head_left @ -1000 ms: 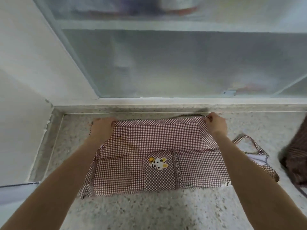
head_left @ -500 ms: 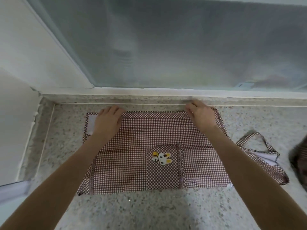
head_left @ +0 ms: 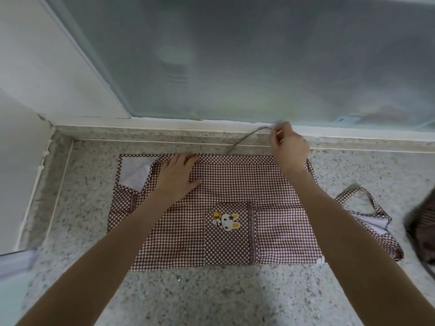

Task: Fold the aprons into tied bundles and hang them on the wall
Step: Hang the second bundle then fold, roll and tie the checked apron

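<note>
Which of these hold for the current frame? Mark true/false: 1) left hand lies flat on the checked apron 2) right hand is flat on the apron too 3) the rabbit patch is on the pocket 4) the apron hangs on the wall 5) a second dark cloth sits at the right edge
1) True. The left hand presses flat on the checked apron.
2) False. The right hand is raised above the far edge, pinching the apron's tie string, which runs taut down to the apron.
3) True. The rabbit patch sits on the pocket.
4) False. The apron lies spread on the speckled counter.
5) True. A dark cloth lies at the right edge, only partly in view.
</note>
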Motion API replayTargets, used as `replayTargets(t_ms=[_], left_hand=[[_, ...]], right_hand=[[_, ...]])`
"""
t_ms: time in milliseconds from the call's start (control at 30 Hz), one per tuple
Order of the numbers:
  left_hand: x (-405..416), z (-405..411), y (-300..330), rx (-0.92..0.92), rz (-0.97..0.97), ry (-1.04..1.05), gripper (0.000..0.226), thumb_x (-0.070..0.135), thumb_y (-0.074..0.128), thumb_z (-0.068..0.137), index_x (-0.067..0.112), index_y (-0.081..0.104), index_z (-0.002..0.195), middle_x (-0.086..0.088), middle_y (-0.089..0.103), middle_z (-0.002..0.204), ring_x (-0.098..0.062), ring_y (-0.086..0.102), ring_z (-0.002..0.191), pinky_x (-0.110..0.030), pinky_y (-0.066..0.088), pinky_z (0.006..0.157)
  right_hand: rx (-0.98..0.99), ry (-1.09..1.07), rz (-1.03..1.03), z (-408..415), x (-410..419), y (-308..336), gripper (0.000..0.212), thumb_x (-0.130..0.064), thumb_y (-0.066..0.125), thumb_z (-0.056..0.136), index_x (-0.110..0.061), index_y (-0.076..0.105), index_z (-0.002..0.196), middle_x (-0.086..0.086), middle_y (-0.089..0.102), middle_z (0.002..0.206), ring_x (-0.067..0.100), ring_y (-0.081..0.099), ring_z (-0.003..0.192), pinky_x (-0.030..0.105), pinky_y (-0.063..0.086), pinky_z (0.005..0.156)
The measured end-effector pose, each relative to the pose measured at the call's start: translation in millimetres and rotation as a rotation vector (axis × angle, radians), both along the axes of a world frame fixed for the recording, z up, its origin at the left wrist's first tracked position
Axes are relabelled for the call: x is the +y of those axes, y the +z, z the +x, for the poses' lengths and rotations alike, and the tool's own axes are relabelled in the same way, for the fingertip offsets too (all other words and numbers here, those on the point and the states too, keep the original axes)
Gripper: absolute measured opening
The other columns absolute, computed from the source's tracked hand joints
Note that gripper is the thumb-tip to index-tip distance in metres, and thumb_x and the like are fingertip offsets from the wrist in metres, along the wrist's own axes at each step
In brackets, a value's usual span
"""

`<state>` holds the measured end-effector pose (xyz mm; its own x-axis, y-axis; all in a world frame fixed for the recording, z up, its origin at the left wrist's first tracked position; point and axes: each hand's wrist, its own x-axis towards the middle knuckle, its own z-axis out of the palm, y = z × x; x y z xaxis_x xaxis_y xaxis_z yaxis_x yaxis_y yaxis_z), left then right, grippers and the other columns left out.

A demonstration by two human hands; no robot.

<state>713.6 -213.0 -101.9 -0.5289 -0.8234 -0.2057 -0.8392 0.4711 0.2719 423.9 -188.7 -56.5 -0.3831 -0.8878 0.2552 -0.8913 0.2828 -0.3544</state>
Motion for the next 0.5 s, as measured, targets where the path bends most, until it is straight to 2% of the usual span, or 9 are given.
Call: replayTargets(t_ms=[100, 233, 300, 367, 433, 500], left_hand=[[1.7, -0.5, -0.7, 0.006, -0.001, 0.005, 0.061, 0.049, 0.056, 0.085, 0.025, 0.037, 0.138, -0.002, 0.035, 0.143, -0.023, 0.031, 0.131, -0.043, 0.027, 0.107], [4.0, -1.5, 0.7, 0.006, -0.015, -0.003, 0.058, 0.045, 0.056, 0.087, 0.025, 0.038, 0.138, -0.003, 0.036, 0.142, -0.025, 0.032, 0.131, -0.044, 0.028, 0.107], [7.1, -0.2, 3.2, 0.047, -0.008, -0.009, 0.054, 0.043, 0.056, 0.088, 0.025, 0.041, 0.137, -0.003, 0.038, 0.141, -0.025, 0.033, 0.131, -0.045, 0.028, 0.107], [15.4, 4.9, 5.2, 0.127, -0.018, -0.005, 0.048, 0.039, 0.055, 0.088, 0.024, 0.046, 0.133, -0.002, 0.044, 0.137, -0.025, 0.038, 0.127, -0.048, 0.034, 0.104], [29.9, 16.7, 5.5, 0.189, -0.036, 0.027, 0.044, 0.042, 0.047, 0.087, 0.022, 0.051, 0.127, -0.002, 0.05, 0.13, -0.026, 0.046, 0.12, -0.049, 0.041, 0.098], [42.1, 33.0, 2.3, 0.179, -0.013, 0.083, 0.049, 0.047, 0.038, 0.085, 0.02, 0.054, 0.123, -0.003, 0.052, 0.127, -0.026, 0.049, 0.117, -0.052, 0.042, 0.097]], right_hand=[[-0.028, -0.142, -0.069, -17.0, 5.2, 5.5, 0.017, -0.025, 0.054, 0.09, -0.01, 0.06, 0.09, 0.009, 0.068, 0.069, 0.031, 0.063, 0.06, 0.028, 0.039, 0.056], [0.074, -0.041, 0.326, -26.7, 16.7, -8.0, 0.02, -0.032, 0.053, 0.093, -0.016, 0.062, 0.102, 0.006, 0.069, 0.092, 0.028, 0.065, 0.079, 0.031, 0.046, 0.064], [0.024, 0.007, 0.367, -24.5, 25.0, -12.2, 0.021, -0.027, 0.053, 0.093, -0.014, 0.062, 0.107, 0.005, 0.066, 0.103, 0.029, 0.064, 0.086, 0.033, 0.049, 0.069], [-0.039, 0.087, 0.301, -16.0, 37.4, -16.1, 0.021, -0.021, 0.052, 0.093, -0.01, 0.064, 0.105, 0.008, 0.063, 0.105, 0.03, 0.061, 0.09, 0.035, 0.05, 0.073], [-0.077, 0.194, 0.276, 0.8, 54.1, -23.5, 0.028, -0.027, 0.048, 0.092, -0.011, 0.064, 0.108, 0.009, 0.062, 0.111, 0.029, 0.057, 0.101, 0.038, 0.048, 0.088], [-0.065, 0.296, 0.381, 23.5, 72.5, -36.5, 0.05, -0.047, 0.033, 0.091, -0.018, 0.059, 0.122, 0.008, 0.052, 0.132, 0.03, 0.043, 0.124, 0.047, 0.033, 0.107]])
